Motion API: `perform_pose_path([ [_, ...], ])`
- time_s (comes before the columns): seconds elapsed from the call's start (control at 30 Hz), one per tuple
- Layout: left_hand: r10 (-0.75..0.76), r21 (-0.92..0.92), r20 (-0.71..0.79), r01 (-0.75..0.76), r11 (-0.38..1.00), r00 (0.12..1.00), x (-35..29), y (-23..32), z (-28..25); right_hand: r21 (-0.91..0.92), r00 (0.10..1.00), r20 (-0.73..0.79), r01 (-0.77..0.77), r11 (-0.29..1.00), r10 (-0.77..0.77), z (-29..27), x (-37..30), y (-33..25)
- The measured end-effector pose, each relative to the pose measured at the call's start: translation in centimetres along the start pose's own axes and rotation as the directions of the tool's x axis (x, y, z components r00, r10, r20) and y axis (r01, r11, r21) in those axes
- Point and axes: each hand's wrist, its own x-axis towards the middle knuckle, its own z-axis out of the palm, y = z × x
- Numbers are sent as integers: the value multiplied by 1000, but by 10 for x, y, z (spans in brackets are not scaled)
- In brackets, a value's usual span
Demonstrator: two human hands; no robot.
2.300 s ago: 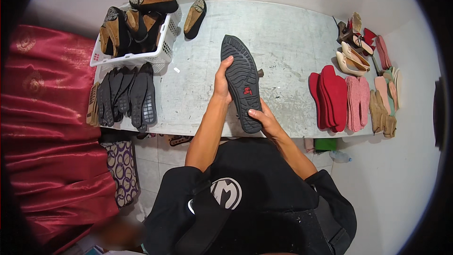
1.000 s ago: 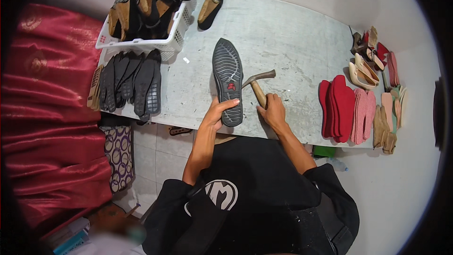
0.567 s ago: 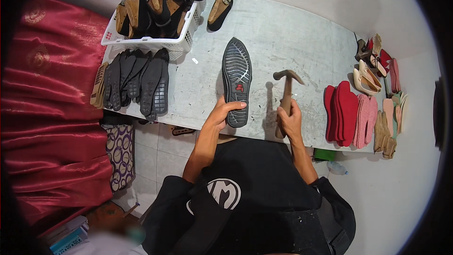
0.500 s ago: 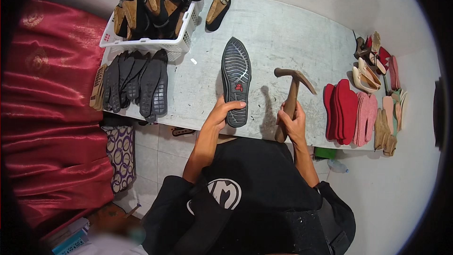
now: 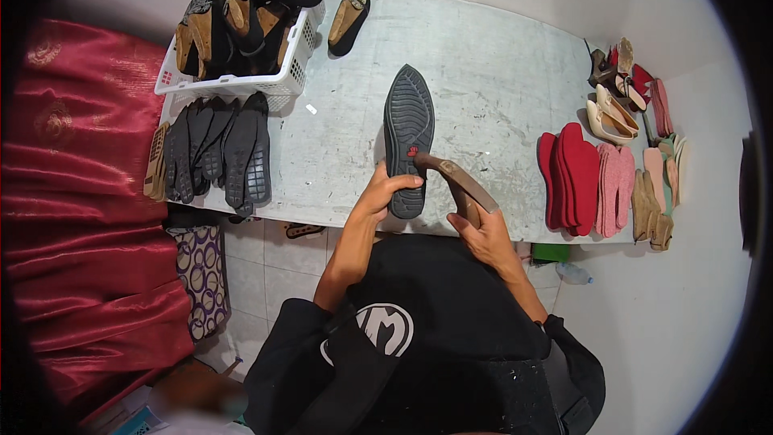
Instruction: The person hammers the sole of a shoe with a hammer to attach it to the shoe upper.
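Sole side up, a black shoe [image 5: 409, 109] with a ribbed sole and a small red mark is held by its heel end in my left hand [image 5: 378, 196]. The left thumb lies across the sole, and the other fingers are hidden beneath. My right hand [image 5: 487, 240] is closed round the wooden handle of a hammer [image 5: 452, 173]. The hammer's round face is at the sole, by the red mark; whether it touches I cannot tell.
A white basket [image 5: 278, 84] of shoes on wooden lasts stands back left, with a single lasted shoe [image 5: 349, 22] beside it. Black soles [image 5: 233, 145] lie at the table's left. Red insoles [image 5: 573, 181], pink insoles [image 5: 613, 189] and cream shoes [image 5: 612, 117] are on the right.
The hammer has swung down and left, from upright beside the shoe to over its sole. The shoe stays in my left hand. The whole view has shifted slightly.
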Motion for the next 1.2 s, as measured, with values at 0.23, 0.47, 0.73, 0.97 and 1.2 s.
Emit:
perform_pose_path([
  [0.23, 44, 44, 0, -44, 998, 999, -4, -5, 8, -73, 995, 41, 93, 993, -91, -7, 4, 5],
  [0.47, 24, 24, 3, -24, 999, 1000, -8, -15, 23, 40, 960, -164, 237, 971, -227, -8, 4, 7],
  [0.73, 19, 89, 27, -21, 996, 999, -10, -23, 26, 110, 990, -141, 45, 993, -29, -9, 5, 20],
  [0.97, -13, 96, -20, 15, 995, 1000, -12, -28, 19, 180, 987, -161, 5, 984, 24, -13, -1, 8],
  [1.2, 8, 133, 7, -9, 991, 1000, -19, -16, 20, 58, 949, -195, 262, 963, -246, -2, 4, 7],
])
